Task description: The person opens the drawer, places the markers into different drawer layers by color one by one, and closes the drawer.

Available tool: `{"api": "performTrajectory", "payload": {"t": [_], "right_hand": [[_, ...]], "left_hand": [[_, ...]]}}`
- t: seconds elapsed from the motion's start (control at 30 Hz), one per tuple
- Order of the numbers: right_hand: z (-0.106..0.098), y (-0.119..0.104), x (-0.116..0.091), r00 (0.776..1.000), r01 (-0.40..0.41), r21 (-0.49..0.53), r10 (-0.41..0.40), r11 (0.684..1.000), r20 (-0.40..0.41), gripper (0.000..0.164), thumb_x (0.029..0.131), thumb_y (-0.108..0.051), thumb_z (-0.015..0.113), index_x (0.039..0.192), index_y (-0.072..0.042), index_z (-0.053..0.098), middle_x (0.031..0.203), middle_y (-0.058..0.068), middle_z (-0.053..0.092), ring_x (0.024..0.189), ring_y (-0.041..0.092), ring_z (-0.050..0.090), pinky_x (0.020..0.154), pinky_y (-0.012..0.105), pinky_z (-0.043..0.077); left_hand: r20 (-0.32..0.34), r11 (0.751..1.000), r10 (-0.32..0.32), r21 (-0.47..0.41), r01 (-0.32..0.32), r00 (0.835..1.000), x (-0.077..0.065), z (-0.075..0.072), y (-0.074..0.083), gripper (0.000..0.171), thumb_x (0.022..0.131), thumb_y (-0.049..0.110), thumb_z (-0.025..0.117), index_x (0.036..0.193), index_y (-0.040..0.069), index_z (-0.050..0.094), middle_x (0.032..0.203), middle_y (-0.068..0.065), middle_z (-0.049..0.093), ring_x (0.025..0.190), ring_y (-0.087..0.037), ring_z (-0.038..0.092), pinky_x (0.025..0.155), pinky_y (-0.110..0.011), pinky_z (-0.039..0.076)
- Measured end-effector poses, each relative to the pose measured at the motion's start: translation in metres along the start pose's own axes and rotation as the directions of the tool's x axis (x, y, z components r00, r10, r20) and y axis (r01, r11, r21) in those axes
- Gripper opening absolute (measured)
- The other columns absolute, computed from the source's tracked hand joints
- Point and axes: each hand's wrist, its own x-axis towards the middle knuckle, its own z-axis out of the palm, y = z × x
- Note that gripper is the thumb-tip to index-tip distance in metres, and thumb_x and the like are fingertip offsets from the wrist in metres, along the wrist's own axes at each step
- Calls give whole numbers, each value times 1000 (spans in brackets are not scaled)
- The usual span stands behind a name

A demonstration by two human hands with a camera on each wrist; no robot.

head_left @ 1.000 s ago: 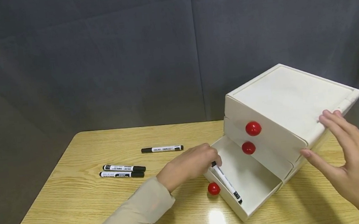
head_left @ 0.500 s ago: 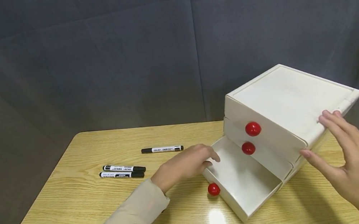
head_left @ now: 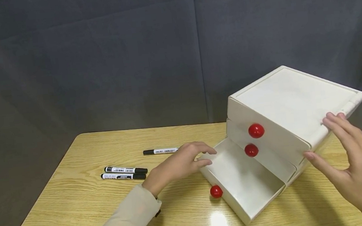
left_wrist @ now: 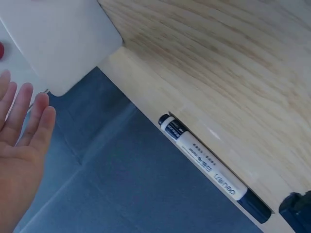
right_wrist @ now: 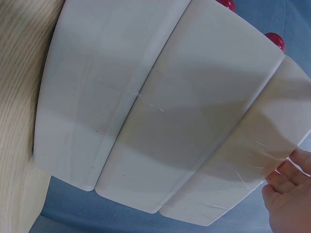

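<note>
A white drawer cabinet (head_left: 295,105) with red ball knobs stands on the table; its bottom drawer (head_left: 240,180) is pulled out. At the drawer's far left corner is my left hand (head_left: 180,162), with thumb and fingers parted and holding nothing; the left wrist view shows this hand (left_wrist: 22,150) with fingers extended. My right hand (head_left: 358,157) touches the cabinet's right side, fingertips on the top edge and thumb near the front corner. The right wrist view has that hand (right_wrist: 291,194) against the cabinet side (right_wrist: 189,102). No marker shows inside the drawer, whose front panel may hide part of its floor.
Two black-and-white markers (head_left: 121,176) lie side by side on the wooden table (head_left: 79,210) at left. Another marker (head_left: 160,151) lies farther back, partly behind my left hand. A dark grey curtain (head_left: 130,59) hangs behind the table.
My left hand let go of a marker in the drawer, where it no longer shows, then drew back leftward with its fingers spreading. The right hand has kept its place on the cabinet.
</note>
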Motion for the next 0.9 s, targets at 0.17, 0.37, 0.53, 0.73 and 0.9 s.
{"api": "performTrajectory", "payload": {"t": [0.17, 0.37, 0.53, 0.73, 0.9], "right_hand": [[0, 0, 0, 1000, 13, 1, -13, 1000, -8, 88, 83, -71, 62, 131, 3, 61, 140, 16, 59, 144, 14, 41, 116, 12, 29], [0, 0, 0, 1000, 15, 2, -15, 1000, -13, 88, 83, -71, 62, 130, 4, 61, 140, 16, 59, 143, 14, 42, 117, 13, 29], [1, 1, 0, 1000, 26, 1, -26, 1000, -15, 88, 83, -70, 62, 130, 4, 61, 139, 17, 59, 143, 14, 42, 117, 13, 29], [1, 1, 1, 999, 32, -2, -32, 999, -17, 88, 83, -70, 62, 130, 4, 61, 139, 18, 59, 143, 14, 43, 117, 13, 30], [1, 1, 1, 1000, 22, -3, -23, 1000, -11, 88, 83, -71, 62, 131, 4, 61, 140, 17, 59, 143, 15, 42, 116, 12, 29]], "left_hand": [[-36, 999, -8, -40, 7, 999, -5, -3, -4, 34, 97, 20, 65, 130, 14, 65, 136, -1, 63, 132, -18, 54, 113, -35, 43], [-93, 998, -9, -58, 3, 996, -8, -6, -10, 36, 94, 21, 69, 129, 12, 66, 134, -1, 65, 131, -20, 55, 113, -39, 43], [-122, 998, -10, -63, 3, 992, -13, -8, -16, 36, 93, 20, 70, 128, 12, 65, 130, -1, 66, 124, -20, 59, 109, -40, 47], [-142, 998, -21, -60, 12, 990, -18, -13, -29, 36, 94, 17, 69, 129, 10, 64, 132, -3, 66, 125, -22, 58, 108, -41, 48], [-173, 1000, -21, -17, 18, 985, -23, -18, -39, 36, 94, 17, 69, 129, 9, 64, 132, -6, 65, 127, -23, 58, 108, -40, 48]]}}
